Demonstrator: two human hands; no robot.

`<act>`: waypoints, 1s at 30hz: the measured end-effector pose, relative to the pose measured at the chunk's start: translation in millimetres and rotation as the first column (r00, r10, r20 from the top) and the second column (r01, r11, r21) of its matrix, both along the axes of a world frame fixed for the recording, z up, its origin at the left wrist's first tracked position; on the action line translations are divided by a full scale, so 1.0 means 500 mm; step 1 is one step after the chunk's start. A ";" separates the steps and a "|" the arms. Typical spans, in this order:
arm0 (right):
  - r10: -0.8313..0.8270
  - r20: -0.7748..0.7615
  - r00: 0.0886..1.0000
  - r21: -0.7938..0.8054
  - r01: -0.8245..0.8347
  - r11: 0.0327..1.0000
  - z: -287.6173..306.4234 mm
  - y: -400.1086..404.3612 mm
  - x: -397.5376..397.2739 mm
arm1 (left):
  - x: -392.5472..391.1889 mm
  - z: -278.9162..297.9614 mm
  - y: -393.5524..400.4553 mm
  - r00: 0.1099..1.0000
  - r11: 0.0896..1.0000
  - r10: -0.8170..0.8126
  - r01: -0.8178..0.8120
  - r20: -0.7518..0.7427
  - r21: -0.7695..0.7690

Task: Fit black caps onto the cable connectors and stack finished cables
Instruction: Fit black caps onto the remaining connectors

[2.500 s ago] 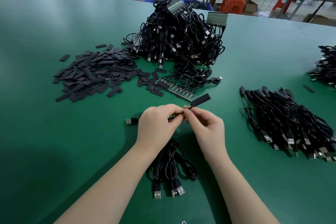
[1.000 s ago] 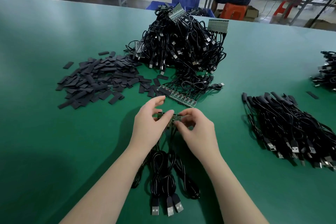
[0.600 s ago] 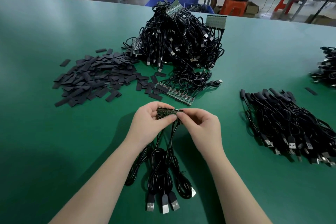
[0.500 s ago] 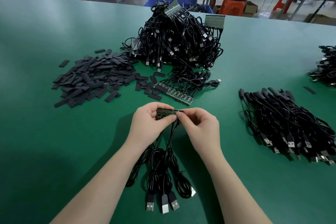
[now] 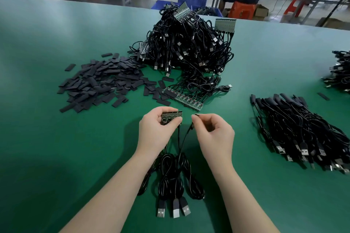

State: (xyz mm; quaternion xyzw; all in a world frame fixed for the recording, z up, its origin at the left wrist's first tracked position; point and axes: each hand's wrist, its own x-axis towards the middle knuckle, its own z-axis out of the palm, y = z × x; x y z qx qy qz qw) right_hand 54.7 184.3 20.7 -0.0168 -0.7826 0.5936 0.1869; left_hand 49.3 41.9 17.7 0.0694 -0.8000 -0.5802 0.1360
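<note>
Now, head view:
Left hand (image 5: 158, 128): grips board strip (image 5: 172, 117), cables (image 5: 176, 178) hanging to table (image 5: 47, 138).
Right hand (image 5: 215, 134): pinches one split-off connector (image 5: 196, 114), just beside strip.
Caps (image 5: 102, 81): heaped far left.
Finished stack (image 5: 303, 130): right.
Writing: none legible.

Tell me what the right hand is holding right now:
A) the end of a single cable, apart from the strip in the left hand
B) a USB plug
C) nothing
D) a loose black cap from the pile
A: the right hand pinches one small cable end, with its cable hanging below, set apart from the green circuit board strip gripped by the left hand.
</note>
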 end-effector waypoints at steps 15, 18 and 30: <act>-0.070 -0.590 0.805 -0.249 -0.099 0.963 0.208 -0.006 0.065 | -0.004 -0.027 -0.011 0.998 0.867 -0.052 0.066 0.043 -0.494; 0.035 -0.501 0.865 -0.319 -0.222 0.921 0.241 -0.032 0.073 | -0.005 -0.020 -0.009 0.998 0.907 -0.048 0.032 -0.028 -0.421; 0.233 0.354 0.906 -0.576 0.015 0.818 0.056 -0.012 -0.030 | -0.072 -0.008 -0.214 0.918 0.779 0.394 -0.361 -0.047 -0.513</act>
